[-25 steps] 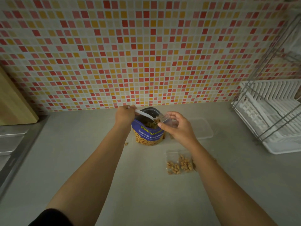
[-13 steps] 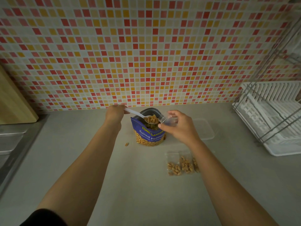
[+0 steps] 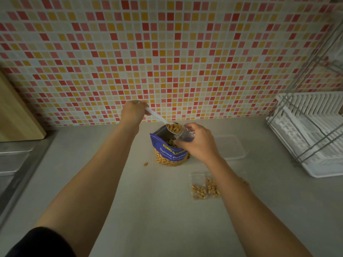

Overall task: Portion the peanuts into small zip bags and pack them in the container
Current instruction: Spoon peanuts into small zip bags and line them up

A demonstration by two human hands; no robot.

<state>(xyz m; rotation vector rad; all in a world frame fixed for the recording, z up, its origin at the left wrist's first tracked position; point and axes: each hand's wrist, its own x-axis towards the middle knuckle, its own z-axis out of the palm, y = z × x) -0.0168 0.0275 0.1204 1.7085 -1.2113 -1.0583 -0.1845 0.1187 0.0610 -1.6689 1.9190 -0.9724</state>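
Head: spoon [image 3: 161, 118] (heaped) at zip bag [image 3: 185, 136].

The blue foil peanut pouch [image 3: 170, 154] stands mid-tabletop [image 3: 148, 210], near the tiled wall [image 3: 167, 52]. A loaded white plastic spoon [image 3: 157, 117] and a small clear zip bag [image 3: 184, 136] hang side by side above its mouth. The clear plastic container [image 3: 232, 147] lies just right of the pouch. The filled zip bags [image 3: 204, 188] lie nearer, a loose peanut [image 3: 145, 164] left, and the white dish rack [image 3: 311, 134] far right.
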